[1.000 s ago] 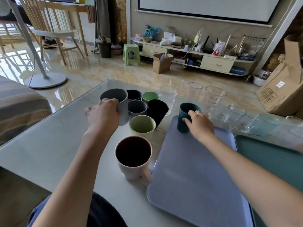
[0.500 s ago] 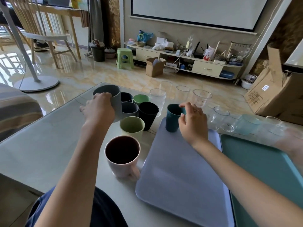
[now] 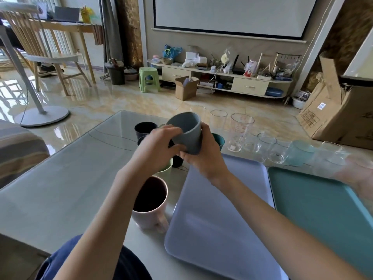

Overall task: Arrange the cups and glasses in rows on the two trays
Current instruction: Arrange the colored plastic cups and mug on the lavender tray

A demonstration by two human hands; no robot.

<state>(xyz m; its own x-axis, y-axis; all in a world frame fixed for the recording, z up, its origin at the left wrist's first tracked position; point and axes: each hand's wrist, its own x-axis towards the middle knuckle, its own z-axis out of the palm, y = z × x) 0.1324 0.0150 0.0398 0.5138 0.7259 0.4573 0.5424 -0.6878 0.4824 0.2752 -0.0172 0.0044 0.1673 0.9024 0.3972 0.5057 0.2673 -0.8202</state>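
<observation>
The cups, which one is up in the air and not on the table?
The grey cup. Both hands, left hand and right hand, hold it tilted above the table; the others stand.

Single head-worn wide-angle view faces forward and down, close over the table [image 3: 60, 190], room beyond.

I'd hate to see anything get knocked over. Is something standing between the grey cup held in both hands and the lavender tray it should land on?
Nothing visible. The grey cup is held up by the left hand and right hand near the lavender tray's far left corner. A teal cup stands at that corner; the rest of the tray is bare.
</observation>
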